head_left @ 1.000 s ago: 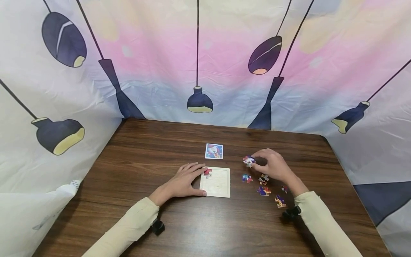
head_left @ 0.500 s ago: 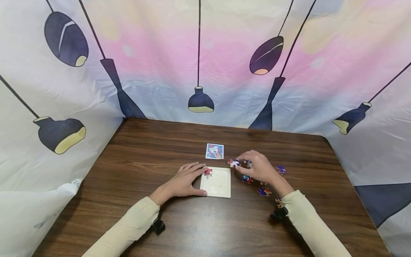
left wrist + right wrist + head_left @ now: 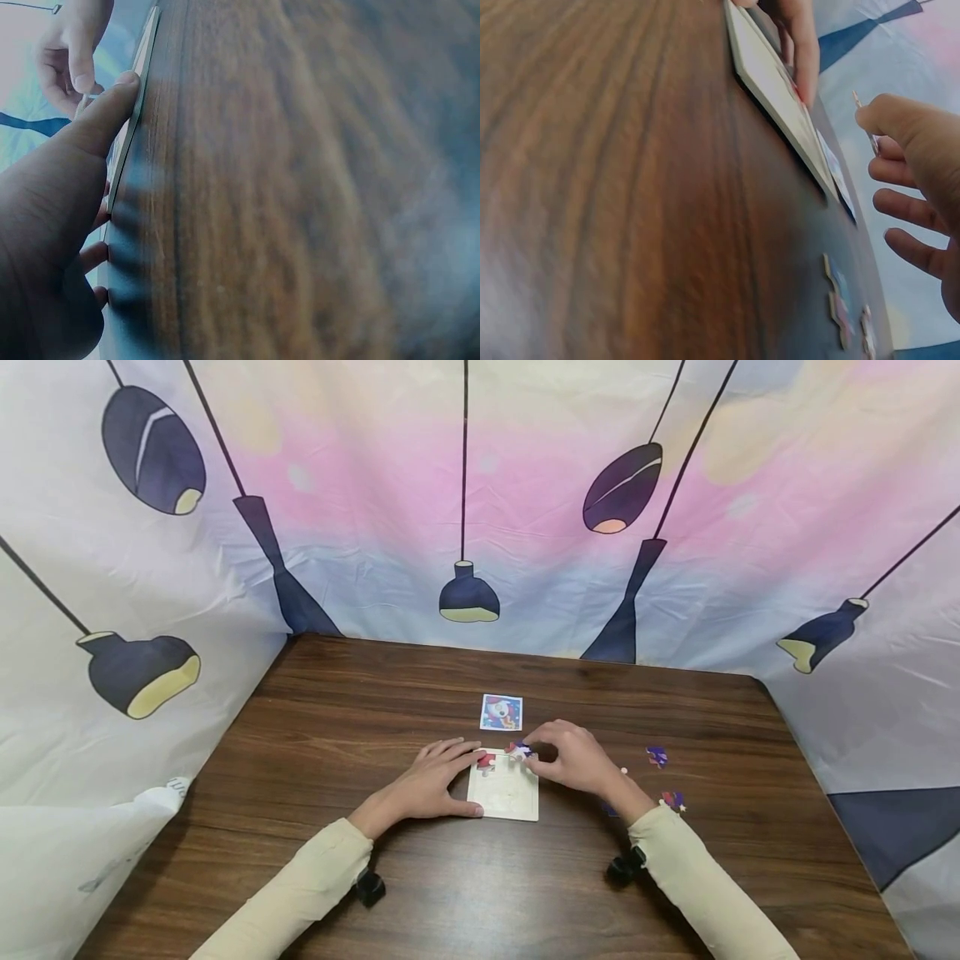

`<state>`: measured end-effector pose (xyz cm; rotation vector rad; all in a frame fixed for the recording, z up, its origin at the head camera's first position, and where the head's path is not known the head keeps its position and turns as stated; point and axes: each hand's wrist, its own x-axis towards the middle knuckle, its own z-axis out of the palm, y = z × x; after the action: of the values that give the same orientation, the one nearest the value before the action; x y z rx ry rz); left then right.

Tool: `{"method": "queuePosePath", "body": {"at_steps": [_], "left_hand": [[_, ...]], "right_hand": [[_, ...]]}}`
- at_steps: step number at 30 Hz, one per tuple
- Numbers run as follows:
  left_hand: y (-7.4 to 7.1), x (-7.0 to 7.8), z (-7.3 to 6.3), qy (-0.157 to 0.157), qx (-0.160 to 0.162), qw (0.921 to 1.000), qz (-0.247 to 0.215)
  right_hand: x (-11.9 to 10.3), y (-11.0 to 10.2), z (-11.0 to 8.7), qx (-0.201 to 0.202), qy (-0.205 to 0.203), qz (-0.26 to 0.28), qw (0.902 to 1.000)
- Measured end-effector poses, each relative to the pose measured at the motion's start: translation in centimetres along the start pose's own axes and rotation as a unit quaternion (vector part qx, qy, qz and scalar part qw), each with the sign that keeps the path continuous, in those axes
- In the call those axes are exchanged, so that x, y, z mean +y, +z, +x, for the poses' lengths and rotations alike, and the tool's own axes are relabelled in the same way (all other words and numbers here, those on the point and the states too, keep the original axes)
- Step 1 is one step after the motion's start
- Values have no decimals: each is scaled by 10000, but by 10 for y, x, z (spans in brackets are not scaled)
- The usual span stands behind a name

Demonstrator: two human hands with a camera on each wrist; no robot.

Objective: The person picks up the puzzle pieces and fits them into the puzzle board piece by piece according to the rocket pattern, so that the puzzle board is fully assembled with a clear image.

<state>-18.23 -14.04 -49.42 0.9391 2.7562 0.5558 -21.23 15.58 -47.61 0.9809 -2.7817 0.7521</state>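
A pale square puzzle tray (image 3: 504, 797) lies on the table, with one red jigsaw piece (image 3: 487, 762) in its upper left corner. My left hand (image 3: 431, 782) rests at the tray's left side with fingers spread. Its thumb touches the lower left corner and a fingertip lies by the red piece. Over the tray's upper right part, my right hand (image 3: 576, 760) pinches a white, red and purple jigsaw piece (image 3: 517, 749) between thumb and fingers. In the right wrist view that hand (image 3: 922, 165) holds the thin piece edge-on, above the table and apart from the tray (image 3: 776, 90).
A small picture card (image 3: 501, 713) lies just behind the tray. To the right are loose jigsaw pieces, one purple (image 3: 657, 757) and one red and purple (image 3: 672, 800); others are partly hidden under my right forearm. A printed cloth (image 3: 525, 527) hangs behind the table.
My right hand has carried the pinched jigsaw piece leftward from the loose pieces to above the tray's upper right part. The left hand and tray have stayed put.
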Motion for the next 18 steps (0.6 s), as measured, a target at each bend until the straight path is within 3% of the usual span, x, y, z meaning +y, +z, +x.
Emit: {"method": "queuePosePath", "body": {"at_steps": [10, 18], "left_hand": [[-1, 1, 1, -9, -12, 10000, -15], [-1, 1, 1, -68, -54, 10000, -8]], "right_hand": [[-8, 14, 6, -60, -355, -338, 9988], [-9, 21, 11, -158, -344, -428, 9984]]}}
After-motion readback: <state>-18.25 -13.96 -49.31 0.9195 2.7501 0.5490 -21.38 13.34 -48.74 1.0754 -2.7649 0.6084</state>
